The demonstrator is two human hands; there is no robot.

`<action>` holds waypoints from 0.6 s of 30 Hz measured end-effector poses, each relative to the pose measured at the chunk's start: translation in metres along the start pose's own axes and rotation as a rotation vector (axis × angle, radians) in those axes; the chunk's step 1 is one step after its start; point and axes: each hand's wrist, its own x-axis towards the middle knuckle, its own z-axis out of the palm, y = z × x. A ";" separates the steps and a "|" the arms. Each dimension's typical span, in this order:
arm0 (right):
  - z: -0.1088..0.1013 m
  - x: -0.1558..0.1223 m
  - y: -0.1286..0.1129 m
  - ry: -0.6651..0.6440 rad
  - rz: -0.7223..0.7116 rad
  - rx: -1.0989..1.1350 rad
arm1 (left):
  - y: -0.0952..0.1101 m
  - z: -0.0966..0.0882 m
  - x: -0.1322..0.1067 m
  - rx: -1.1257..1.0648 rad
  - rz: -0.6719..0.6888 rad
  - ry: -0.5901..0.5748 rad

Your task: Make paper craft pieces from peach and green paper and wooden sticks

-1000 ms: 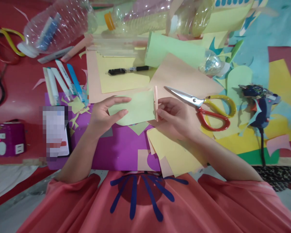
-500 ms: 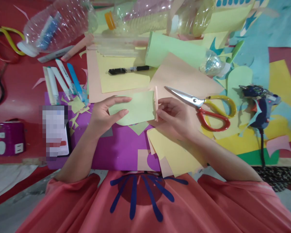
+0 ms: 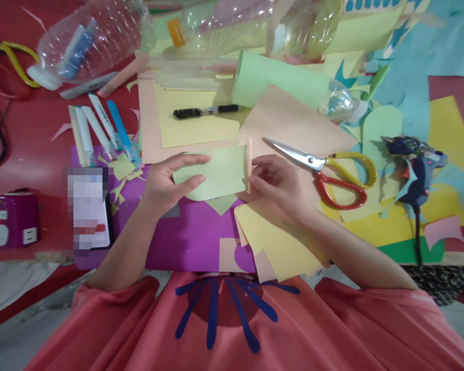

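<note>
A pale green paper piece, rounded at its left end, is held up between my two hands. My left hand grips the rounded end, thumb and fingers lying on its face. At the straight right end stands a narrow pinkish paper strip, upright along the edge. My right hand pinches this strip between thumb and curled fingers. Just right of that hand lie scissors with one yellow and one red handle, blades pointing up-left. A black pen rests on yellow paper behind the green piece.
Clear plastic bottles lie along the back, near a bottle wrapped in green paper. A glue gun lies on the right. Several markers, a phone and a purple power adapter are on the left.
The pinkish strip has tilted slightly at the green piece's right edge, its top shifting a little. Both hands keep nearly the same place and grip.
</note>
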 end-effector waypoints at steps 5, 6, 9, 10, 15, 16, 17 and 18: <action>0.001 0.000 -0.001 -0.014 0.013 0.019 | 0.000 0.000 0.000 0.020 0.001 -0.003; 0.001 0.000 0.000 -0.012 0.014 0.019 | 0.000 0.000 0.000 0.026 0.003 -0.002; 0.001 0.000 0.001 -0.013 0.017 0.023 | 0.000 0.000 0.000 0.041 0.014 -0.006; 0.001 0.000 0.002 -0.016 0.018 0.030 | 0.000 0.000 0.000 0.042 0.018 -0.006; 0.000 0.001 0.003 -0.055 0.043 0.118 | 0.000 0.000 0.000 0.041 0.018 0.010; 0.001 0.001 0.002 -0.062 0.049 0.139 | 0.000 0.000 0.000 0.042 0.020 0.009; 0.001 0.002 0.002 -0.068 0.052 0.158 | 0.000 0.000 0.000 0.044 0.023 0.008; 0.001 0.002 0.001 -0.075 0.054 0.174 | 0.000 0.000 0.000 0.045 0.028 0.005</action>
